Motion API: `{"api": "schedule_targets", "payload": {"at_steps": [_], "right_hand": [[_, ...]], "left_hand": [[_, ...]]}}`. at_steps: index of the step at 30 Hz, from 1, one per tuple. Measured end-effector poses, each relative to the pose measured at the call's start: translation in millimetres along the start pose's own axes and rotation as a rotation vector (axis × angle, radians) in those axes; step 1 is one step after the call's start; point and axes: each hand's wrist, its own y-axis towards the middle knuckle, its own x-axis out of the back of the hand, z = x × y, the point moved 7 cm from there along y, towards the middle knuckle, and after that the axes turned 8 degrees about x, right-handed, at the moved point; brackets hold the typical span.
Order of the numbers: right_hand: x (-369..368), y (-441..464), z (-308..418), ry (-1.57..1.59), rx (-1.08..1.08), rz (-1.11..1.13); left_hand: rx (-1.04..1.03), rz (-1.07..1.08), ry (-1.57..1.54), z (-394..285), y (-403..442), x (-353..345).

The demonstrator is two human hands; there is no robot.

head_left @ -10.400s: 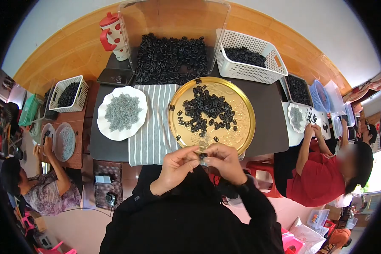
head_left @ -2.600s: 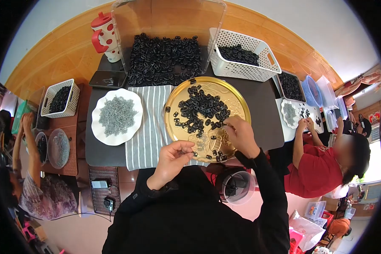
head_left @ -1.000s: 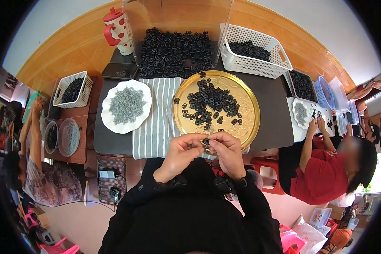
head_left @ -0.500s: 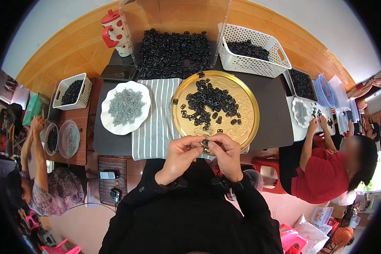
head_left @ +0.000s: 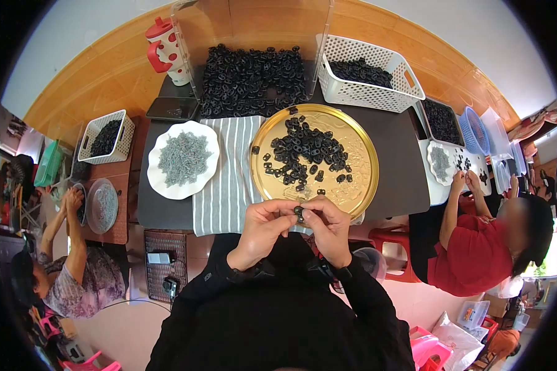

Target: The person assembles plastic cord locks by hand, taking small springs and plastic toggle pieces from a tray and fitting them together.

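Note:
My left hand [head_left: 265, 230] and my right hand [head_left: 329, 232] meet at the near rim of a round gold tray [head_left: 360, 185]. Between their fingertips is a small black oval piece with holes [head_left: 299, 213], pinched from both sides. Loose black pieces of the same look [head_left: 300, 145] lie heaped on the tray, with a few scattered toward its edges. To the left, a scalloped white plate [head_left: 156, 178] holds a pile of small greyish, screw-like parts [head_left: 184, 158]. A grey striped cloth [head_left: 224, 207] lies between plate and tray, partly under the tray.
Behind the tray stand a clear bin of black pieces [head_left: 254, 80] and a white basket [head_left: 371, 98]. A spotted tumbler [head_left: 168, 52] and a dark phone-like slab [head_left: 172, 108] are at the back left. Co-workers sit at either side, a red-sleeved person [head_left: 467, 256] on the right.
The black piece between my fingertips has turned and now shows its holes. My hands stay in nearly the same place. The left co-worker's hands have moved down toward the bowls.

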Motion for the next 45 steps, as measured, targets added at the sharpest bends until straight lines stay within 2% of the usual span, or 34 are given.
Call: {"api": "schedule_targets", "payload": {"at_steps": [12, 18, 20, 24, 32, 38, 45], "right_hand": [[0, 0, 1, -0.001, -0.02, 0.015], [-4, 4, 14, -0.092, 0.1, 0.112], [-6, 2, 21, -0.25, 0.212, 0.166], [-6, 0, 24, -0.341, 0.255, 0.146], [-7, -4, 24, -0.316, 0.343, 0.067], [-6, -10, 21, -0.265, 0.276, 0.047], [-8, -16, 21, -0.243, 0.307, -0.012]], "left_hand": [[-0.073, -0.039, 0.051, -3, -2, 2], [-0.097, -0.002, 0.031, -7, -2, 2], [-0.068, 0.03, -0.008, -5, -2, 3], [-0.056, 0.044, -0.041, -3, -3, 0], [-0.189, 0.019, 0.125, -8, -8, -3], [-0.27, 0.016, 0.198, -8, -11, -5], [-0.302, 0.001, 0.217, -9, -15, -7]]}}
